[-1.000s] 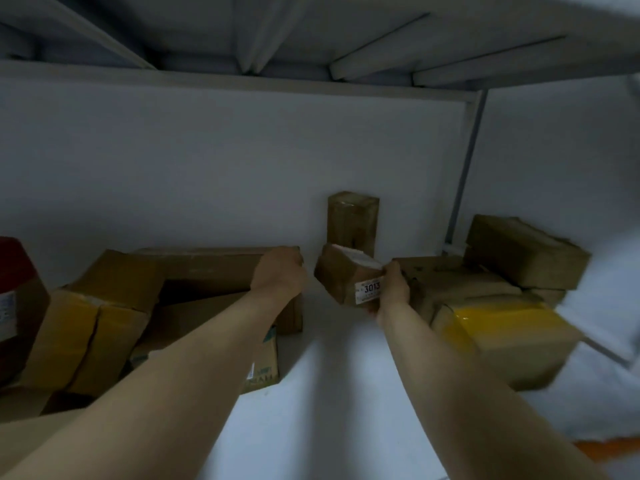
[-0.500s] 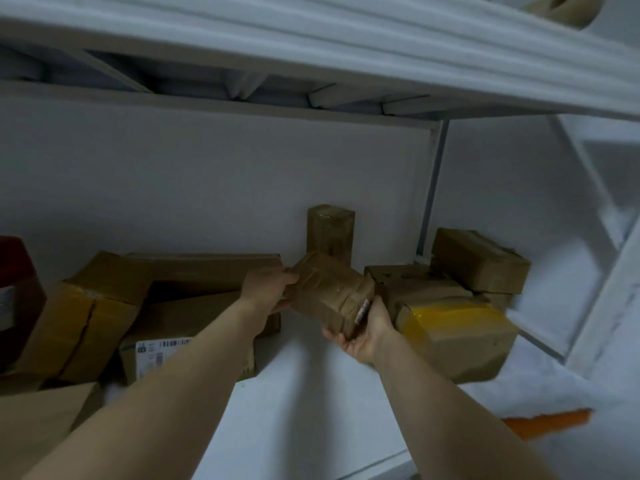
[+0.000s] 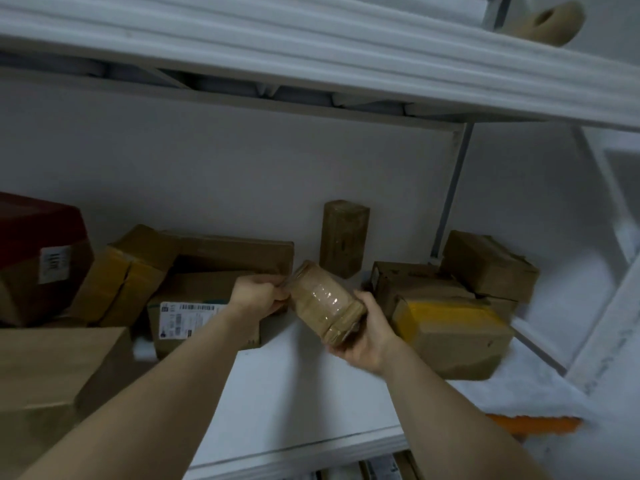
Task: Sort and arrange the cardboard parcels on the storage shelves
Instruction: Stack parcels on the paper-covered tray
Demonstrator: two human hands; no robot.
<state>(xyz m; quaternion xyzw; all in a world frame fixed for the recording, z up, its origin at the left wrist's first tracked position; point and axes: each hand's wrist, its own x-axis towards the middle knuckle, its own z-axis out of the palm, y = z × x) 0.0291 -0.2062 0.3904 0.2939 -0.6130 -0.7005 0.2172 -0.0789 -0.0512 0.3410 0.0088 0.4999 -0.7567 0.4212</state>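
Observation:
A small taped cardboard parcel point(image 3: 323, 301) is held tilted above the white shelf point(image 3: 294, 403). My right hand point(image 3: 367, 336) grips its lower near end from below. My left hand point(image 3: 258, 294) pinches its upper far end. Behind it a narrow parcel point(image 3: 343, 242) stands upright against the back wall. To the right lies a yellow-taped parcel point(image 3: 450, 334), with two brown parcels point(image 3: 488, 266) behind it. On the left, a labelled parcel point(image 3: 194, 313) sits under a long flat box point(image 3: 235, 252).
More boxes crowd the left: a yellow-taped one point(image 3: 128, 275), a red-topped one point(image 3: 38, 258) and a large plain carton point(image 3: 59, 365) near the front. An upper shelf beam point(image 3: 311, 46) hangs overhead with a cardboard tube point(image 3: 550, 20) on it. An orange strip point(image 3: 530, 424) lies lower right.
The small parcel was turned so its label faces away, and it came down toward the shelf front. My left hand left the flat box and took the parcel's far end.

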